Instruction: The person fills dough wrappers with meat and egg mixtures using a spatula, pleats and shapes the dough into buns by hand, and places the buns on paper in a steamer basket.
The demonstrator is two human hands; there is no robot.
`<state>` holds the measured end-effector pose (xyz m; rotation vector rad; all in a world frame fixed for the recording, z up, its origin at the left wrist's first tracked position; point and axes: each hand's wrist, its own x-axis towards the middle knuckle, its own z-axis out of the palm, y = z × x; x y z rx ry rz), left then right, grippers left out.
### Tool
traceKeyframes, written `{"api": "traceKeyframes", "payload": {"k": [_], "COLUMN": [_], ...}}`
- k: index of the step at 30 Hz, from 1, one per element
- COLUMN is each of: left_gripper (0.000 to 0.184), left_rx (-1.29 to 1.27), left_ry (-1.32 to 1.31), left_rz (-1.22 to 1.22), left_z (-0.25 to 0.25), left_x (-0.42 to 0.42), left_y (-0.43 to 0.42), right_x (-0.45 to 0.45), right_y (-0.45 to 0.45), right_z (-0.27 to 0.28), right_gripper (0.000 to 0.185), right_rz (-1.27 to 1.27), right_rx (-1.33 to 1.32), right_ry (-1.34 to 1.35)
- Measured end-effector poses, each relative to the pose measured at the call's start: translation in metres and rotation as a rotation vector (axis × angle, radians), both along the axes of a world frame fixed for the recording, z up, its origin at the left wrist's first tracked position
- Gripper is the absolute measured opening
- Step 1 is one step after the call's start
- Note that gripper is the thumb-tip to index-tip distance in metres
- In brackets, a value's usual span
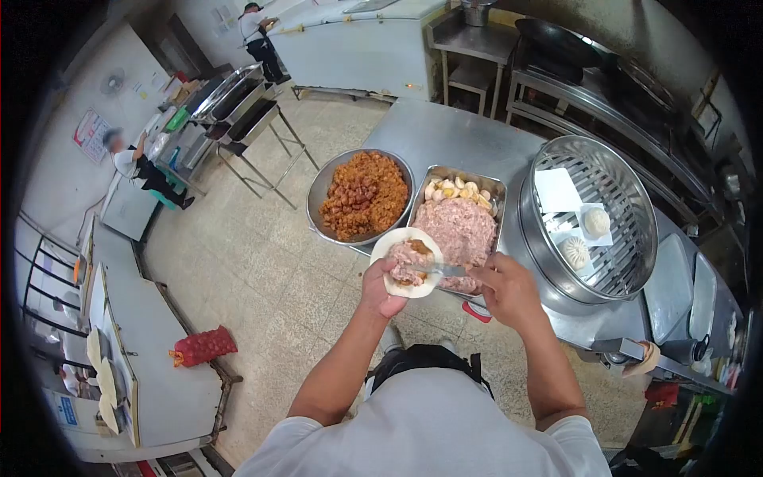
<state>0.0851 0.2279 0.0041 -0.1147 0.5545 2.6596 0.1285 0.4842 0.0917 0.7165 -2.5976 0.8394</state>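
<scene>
The left hand [384,288] cupped a round dough wrapper [421,292], its thumb over the edge, just off the near left corner of the meat tray [501,230]. Pink minced meat [407,256] and some brown filling [420,246] lay in the middle of that wrapper. The right hand [509,292], at the tray's near right corner, gripped a flat metal spatula [447,270] between thumb and curled fingers, with its blade against the filled wrapper.

Raw ground meat [453,226] took up most of the tray, and pieces of what looked like cut boiled egg [457,191] filled its far end. Left of the tray, and close beside it, was a round steel bowl [313,215] heaped with brown chunky filling [358,195]. To the tray's right was a big round steamer [640,187] with a slatted base; in it were a pleated bun [575,252] and another bun [596,222], on white paper squares, plus one bare paper square [558,190].

Well left of the tray, a red net sack [203,347] rested against a counter. Beyond the tray, farther off to the left, one person [137,164] was beside a worktop and another person [261,44] by a large white chest [358,60].
</scene>
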Motion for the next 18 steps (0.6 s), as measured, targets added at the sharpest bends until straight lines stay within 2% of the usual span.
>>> {"api": "traceKeyframes", "payload": {"k": [2,3,5,6,7,9,10,12,13,15,18], "left_gripper": [0.053,0.053,0.051,0.052,0.052,0.056,0.056,0.061,0.061,0.063,0.063], "left_rx": [0.111,0.112,0.201,0.056,0.058,-0.158,-0.158,0.259,0.262,0.003,0.0], "left_ry": [0.014,0.013,-0.049,-0.047,-0.048,0.006,0.002,0.141,0.138,0.063,0.061], "left_rz": [0.175,0.178,0.061,0.019,0.023,0.106,0.107,0.008,0.01,-0.045,-0.033], "left_z": [0.006,0.005,-0.001,0.003,0.004,0.015,0.025,0.041,0.036,0.027,0.026], "left_x": [0.004,0.003,-0.007,-0.011,-0.007,0.002,0.005,0.01,0.006,-0.005,-0.003], "left_y": [0.001,-0.003,-0.021,-0.026,-0.025,-0.019,-0.017,-0.013,-0.013,-0.014,-0.005], "right_x": [0.004,0.005,0.009,0.01,0.011,0.011,0.012,0.015,0.016,0.017,0.021], "right_y": [0.003,0.003,0.005,0.005,0.005,0.007,0.009,0.01,0.011,0.011,0.003], "right_z": [0.016,0.017,0.018,0.016,0.012,0.01,0.012,0.011,0.011,0.011,0.003], "right_gripper": [0.035,0.035,0.032,0.032,0.031,0.03,0.03,0.03,0.03,0.029,0.031], "right_rz": [-0.074,-0.07,-0.088,-0.083,-0.089,-0.095,-0.101,-0.109,-0.13,-0.147,-0.156], "right_rx": [-0.019,-0.018,-0.22,-0.215,-0.207,-0.199,-0.249,-0.297,-0.302,-0.305,-0.258], "right_ry": [0.002,0.002,-0.046,-0.049,-0.047,-0.045,-0.055,-0.072,-0.08,-0.087,-0.104]}}
